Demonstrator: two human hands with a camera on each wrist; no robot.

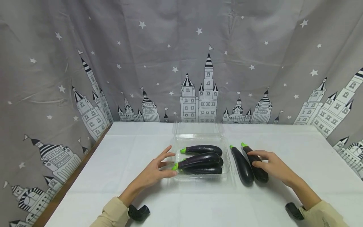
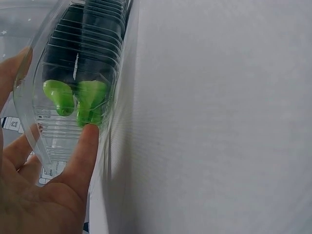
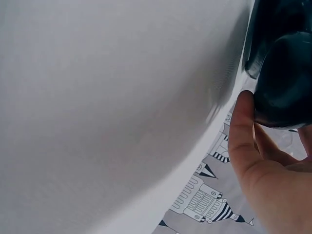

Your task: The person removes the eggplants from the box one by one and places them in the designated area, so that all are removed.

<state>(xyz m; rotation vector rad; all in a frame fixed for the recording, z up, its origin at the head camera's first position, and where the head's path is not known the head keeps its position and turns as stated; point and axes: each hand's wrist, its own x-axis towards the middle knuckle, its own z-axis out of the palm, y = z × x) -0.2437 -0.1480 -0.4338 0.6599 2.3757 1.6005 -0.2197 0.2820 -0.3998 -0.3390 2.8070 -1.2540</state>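
A clear plastic clamshell box (image 1: 227,171) stands with its lid (image 1: 198,129) raised at the back. Inside lie several dark eggplants (image 1: 201,159) with green stem ends pointing left. My left hand (image 1: 156,168) is at the box's left end, fingers spread; in the left wrist view its thumb (image 2: 84,156) touches the outer wall below the green stems. Right of the box, two more eggplants lie side by side, slanting. My right hand (image 1: 273,164) holds the outer eggplant (image 1: 259,173) between thumb and fingers, while the inner eggplant (image 1: 242,165) lies between it and the box.
A white cloth (image 1: 195,201) covers the table. Behind it hangs a grey curtain (image 1: 158,41) printed with castles and stars. A brown wooden edge (image 1: 73,179) runs along the left side. Each wrist bears a black strapped device (image 1: 139,213).
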